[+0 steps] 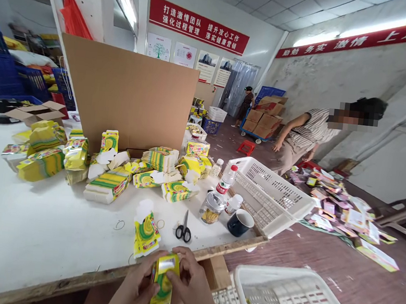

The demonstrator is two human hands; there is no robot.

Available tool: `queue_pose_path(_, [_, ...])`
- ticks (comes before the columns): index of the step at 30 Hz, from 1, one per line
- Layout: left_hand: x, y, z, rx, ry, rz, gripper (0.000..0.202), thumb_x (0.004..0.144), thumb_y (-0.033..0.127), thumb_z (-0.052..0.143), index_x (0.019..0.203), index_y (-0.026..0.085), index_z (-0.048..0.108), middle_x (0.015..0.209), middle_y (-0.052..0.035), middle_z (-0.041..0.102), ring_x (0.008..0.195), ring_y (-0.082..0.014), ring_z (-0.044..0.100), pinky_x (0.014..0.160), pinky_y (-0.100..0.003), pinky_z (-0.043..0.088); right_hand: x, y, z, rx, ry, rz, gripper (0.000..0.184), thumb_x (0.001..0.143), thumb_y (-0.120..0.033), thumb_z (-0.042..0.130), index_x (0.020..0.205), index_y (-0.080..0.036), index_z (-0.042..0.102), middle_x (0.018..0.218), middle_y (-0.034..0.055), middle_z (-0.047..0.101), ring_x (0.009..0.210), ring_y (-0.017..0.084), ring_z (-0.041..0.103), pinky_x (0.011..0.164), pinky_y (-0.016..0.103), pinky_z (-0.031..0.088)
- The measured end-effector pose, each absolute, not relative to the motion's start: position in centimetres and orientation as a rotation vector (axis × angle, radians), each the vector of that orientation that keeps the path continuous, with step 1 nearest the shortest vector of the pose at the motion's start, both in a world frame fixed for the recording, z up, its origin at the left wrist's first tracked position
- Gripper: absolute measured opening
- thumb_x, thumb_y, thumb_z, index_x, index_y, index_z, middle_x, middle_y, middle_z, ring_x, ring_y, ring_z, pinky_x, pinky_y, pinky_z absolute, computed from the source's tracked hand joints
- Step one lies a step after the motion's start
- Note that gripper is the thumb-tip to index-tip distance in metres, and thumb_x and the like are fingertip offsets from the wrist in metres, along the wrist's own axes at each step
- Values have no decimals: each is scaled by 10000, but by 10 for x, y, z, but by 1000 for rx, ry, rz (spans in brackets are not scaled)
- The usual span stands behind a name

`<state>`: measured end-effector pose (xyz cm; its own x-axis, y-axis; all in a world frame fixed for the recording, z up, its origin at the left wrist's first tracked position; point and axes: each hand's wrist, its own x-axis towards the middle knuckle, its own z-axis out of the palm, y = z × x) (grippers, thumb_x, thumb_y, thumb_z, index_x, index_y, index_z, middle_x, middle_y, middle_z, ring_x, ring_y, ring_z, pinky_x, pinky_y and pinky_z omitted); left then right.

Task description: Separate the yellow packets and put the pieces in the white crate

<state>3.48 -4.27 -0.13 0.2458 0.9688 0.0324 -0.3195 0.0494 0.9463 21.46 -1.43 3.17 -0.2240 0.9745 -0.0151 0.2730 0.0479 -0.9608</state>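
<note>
At the table's front edge, a small yellow and green printed carton is held upright between my two hands. My left hand grips its left side, thumb across the front. From the right, my right hand closes on its upper part, thumb pressed on the front face. Just beyond them lies a small pile of flat yellow cartons. A pair of black-handled scissors rests to the right of that pile. Several bundles of flat yellow cartons stretch across the table farther back.
A large cardboard sheet stands behind the bundles. Near the right table edge are a dark mug, a lidded jar and a red-capped bottle. White baskets flank the table; a person bends beside scattered boxes.
</note>
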Motion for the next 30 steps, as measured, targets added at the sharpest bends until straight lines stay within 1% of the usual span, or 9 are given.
queue_pose_path(4, [33,-46,7,1069,840,1147,565,870,406,662,1399,256,534,1448,-152,564,1324,-342,533,1091,-459,436,204,-12,31,-1388,-1666,1016,315,778,-210,635,1089,-249,611,543,-91,441,515,141,459,522,221,333])
queue_pose_path(7, [30,-47,17,1030,886,1174,575,853,343,696,1395,241,529,1433,-164,574,1361,-334,495,1141,-471,371,200,-8,36,-1404,-1719,938,340,754,-207,643,1089,-261,627,509,-101,408,480,140,440,518,224,327])
queue_pose_path(12, [30,-47,24,955,804,1157,605,840,316,720,1405,249,517,1240,-158,713,1175,-330,649,1008,-446,488,201,-6,38,-1348,-1737,1038,398,727,-204,653,1113,-293,614,546,-86,531,490,149,487,523,224,349])
queue_pose_path(14, [31,-47,25,942,804,1146,602,837,309,724,1403,249,527,1211,-154,727,1133,-326,671,958,-417,514,200,-7,37,-1366,-1707,1053,382,726,-209,666,1095,-296,619,563,-77,581,502,157,518,532,228,360])
queue_pose_path(17, [30,-45,28,951,807,1145,566,842,305,720,1380,247,554,1225,-149,720,1143,-316,664,972,-404,502,199,-6,37,-1414,-1666,1024,371,728,-217,694,1087,-289,632,567,-67,606,509,167,543,549,238,375])
queue_pose_path(19, [29,-42,30,943,793,1160,556,839,305,727,1367,256,561,1201,-134,732,1123,-306,673,957,-397,507,201,-5,38,-1394,-1672,1022,364,757,-245,694,1115,-280,636,574,-59,605,533,177,557,559,244,385])
queue_pose_path(22, [30,-39,30,896,747,1147,558,825,293,747,1352,266,565,1096,-111,768,1020,-293,713,848,-366,541,209,-4,37,-1277,-1682,1086,294,856,-349,642,1133,-252,655,715,-3,672,646,195,604,608,260,427])
queue_pose_path(25, [36,-37,24,864,686,1129,540,804,293,769,1314,259,595,1023,-97,781,929,-280,733,770,-336,542,215,-4,28,-1232,-1536,1162,303,869,-470,643,1027,-215,689,820,45,693,704,204,610,653,285,461])
queue_pose_path(30, [46,-34,19,921,713,1124,576,766,322,799,1305,232,619,1045,-103,771,952,-274,717,799,-319,532,215,-5,22,-1187,-1208,1255,392,717,-552,785,834,-199,660,713,16,634,672,194,582,627,285,462])
